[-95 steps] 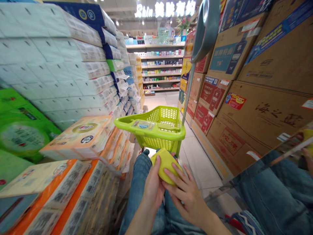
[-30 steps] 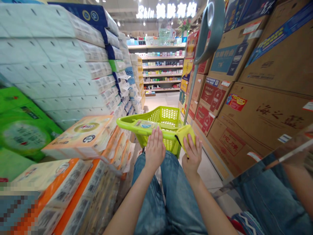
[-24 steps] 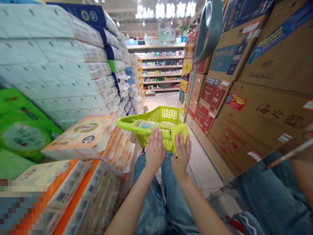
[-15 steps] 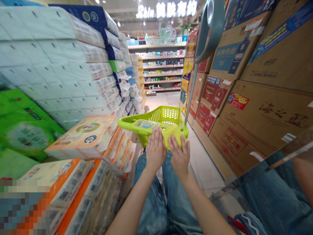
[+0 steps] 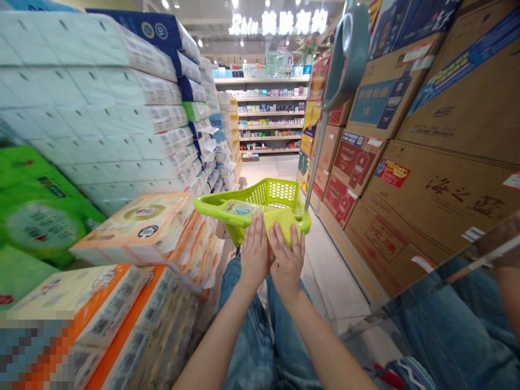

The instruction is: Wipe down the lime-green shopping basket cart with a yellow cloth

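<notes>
Yellow cloth is sitting up high now, right over the front rim of the green basket, and it is bending into a soft hump. Right hand is pressing on its lower edge, with the fingers close together and curling up over the cloth. Left hand is pushing against its left side, with the fingers a little apart and pointing up. The two hands are standing nearer to each other than a moment ago, and they are almost touching.

Basket is made of shiny lime plastic with lots of little holes, and a small label is sitting on its flat handle. Blue jeans are showing below the arms. A thin metal pole is rising beside the basket. Big cardboard boxes are stacked up on the right, soft tissue packs are piled up on the left, and shelves are standing far ahead.
</notes>
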The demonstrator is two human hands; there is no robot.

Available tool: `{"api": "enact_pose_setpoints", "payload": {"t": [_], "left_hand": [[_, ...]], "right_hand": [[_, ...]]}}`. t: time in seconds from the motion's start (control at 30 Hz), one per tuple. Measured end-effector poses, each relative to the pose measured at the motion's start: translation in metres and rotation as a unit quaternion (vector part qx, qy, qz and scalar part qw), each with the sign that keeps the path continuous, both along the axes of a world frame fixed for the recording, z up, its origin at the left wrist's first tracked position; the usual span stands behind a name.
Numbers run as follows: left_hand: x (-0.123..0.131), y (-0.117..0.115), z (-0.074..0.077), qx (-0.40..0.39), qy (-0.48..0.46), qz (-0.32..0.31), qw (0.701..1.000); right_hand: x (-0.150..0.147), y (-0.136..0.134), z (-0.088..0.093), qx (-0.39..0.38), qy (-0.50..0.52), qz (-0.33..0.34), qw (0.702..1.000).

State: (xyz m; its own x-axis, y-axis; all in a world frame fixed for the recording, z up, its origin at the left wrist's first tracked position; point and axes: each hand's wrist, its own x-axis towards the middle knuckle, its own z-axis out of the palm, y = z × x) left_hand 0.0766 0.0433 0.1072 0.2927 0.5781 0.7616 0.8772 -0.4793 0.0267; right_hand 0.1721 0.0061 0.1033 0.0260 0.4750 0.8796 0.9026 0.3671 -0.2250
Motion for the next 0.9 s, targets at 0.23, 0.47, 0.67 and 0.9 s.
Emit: {"api": "enact_pose_setpoints", "payload": {"t": [0.23, 0.47, 0.67, 0.9], "left_hand": [[0.001, 0.001, 0.0, 0.013, 0.0, 0.002, 1.0], [0.004, 0.001, -0.001, 0.01, -0.016, -0.001, 1.0], [-0.002, 0.002, -0.004, 0.009, 0.0, -0.012, 1.0], [0.001, 0.0, 0.001, 0.009, -0.004, 0.0, 1.0]], "right_hand": [[0.055, -0.006, -0.002, 0.023, 0.032, 0.007, 0.999], [0.04, -0.002, 0.003, 0.013, 0.074, -0.004, 0.997], [0.0, 0.002, -0.001, 0.018, -0.003, 0.003, 1.0], [0.05, -0.007, -0.004, 0.03, 0.011, 0.007, 0.999]]}}
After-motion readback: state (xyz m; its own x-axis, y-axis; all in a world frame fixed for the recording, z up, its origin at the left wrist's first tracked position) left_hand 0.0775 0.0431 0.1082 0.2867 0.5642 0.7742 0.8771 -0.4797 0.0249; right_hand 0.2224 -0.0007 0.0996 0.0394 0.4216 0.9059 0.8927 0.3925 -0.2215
